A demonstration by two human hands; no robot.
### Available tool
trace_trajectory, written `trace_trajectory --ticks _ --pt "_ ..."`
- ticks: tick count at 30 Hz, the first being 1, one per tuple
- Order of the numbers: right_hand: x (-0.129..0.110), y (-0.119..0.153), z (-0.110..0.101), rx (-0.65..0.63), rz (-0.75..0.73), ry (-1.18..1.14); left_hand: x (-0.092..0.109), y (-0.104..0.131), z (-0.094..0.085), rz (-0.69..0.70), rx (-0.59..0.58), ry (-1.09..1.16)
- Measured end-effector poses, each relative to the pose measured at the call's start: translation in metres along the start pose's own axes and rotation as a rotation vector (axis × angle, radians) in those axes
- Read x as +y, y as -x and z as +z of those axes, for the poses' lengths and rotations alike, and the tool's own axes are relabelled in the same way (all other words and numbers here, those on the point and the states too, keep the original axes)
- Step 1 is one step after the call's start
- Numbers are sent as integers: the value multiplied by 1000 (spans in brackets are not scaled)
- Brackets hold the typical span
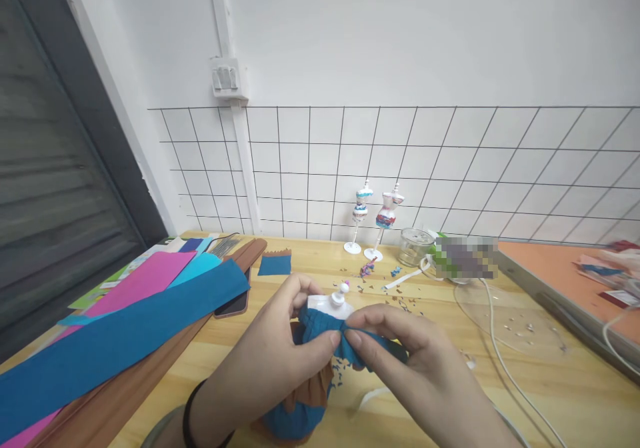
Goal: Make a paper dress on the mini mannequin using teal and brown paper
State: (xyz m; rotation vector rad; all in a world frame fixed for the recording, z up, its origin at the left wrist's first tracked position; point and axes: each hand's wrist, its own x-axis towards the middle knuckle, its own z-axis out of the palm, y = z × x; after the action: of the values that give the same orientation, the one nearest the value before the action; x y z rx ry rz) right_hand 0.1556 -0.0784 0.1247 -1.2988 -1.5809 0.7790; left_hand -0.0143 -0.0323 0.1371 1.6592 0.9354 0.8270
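Observation:
A small white dress form (341, 295) stands in front of me, wearing blue crepe paper (320, 325) round its bodice. Below that hang a brown ruffled layer (313, 389) and a blue puffed skirt (295, 421). My left hand (285, 341) is closed round the form, its thumb pressing on the blue paper at the front. With thumb and forefinger, my right hand (395, 351) pinches a fold of the blue paper just beside that thumb. A loose blue end spreads under my right fingers. The back of the form is hidden.
Crepe paper sheets (125, 345) in blue, pink and brown lie at left, partly over a phone (234, 301). Two decorated dress forms (385, 216) and a glass jar (416, 248) stand behind. Paper scraps (367, 269) and a white cable (493, 331) lie rightward, near an orange-surfaced tray (550, 275).

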Motion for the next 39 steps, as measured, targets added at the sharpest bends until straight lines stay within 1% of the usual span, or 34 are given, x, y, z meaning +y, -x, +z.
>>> trace_trajectory --ticks 3,6,9,15,18,22,28,30,33,39 --pt "0 0 0 2 -13 0 -1 0 0 -1 -5 7" --pt "0 0 0 6 -26 15 -1 -1 0 6 17 18" --pt "-1 0 0 5 -16 13 0 0 1 11 16 25" --pt "-4 0 -2 -45 -2 0 3 1 1 -22 9 60" --pt "-4 0 -2 -43 -2 7 2 0 1 -13 8 63" --pt "-1 -1 -1 -32 11 -6 -1 -1 1 -7 -11 31" --pt "3 0 0 23 87 -99 1 -2 0 -3 -86 16" --pt "4 -1 1 13 98 -151 1 -2 -1 -9 -96 21" --pt "5 -1 1 -35 125 -223 1 -1 -1 -18 -108 35" --pt "4 -1 1 -65 142 -232 0 -1 -2 0 -118 50"
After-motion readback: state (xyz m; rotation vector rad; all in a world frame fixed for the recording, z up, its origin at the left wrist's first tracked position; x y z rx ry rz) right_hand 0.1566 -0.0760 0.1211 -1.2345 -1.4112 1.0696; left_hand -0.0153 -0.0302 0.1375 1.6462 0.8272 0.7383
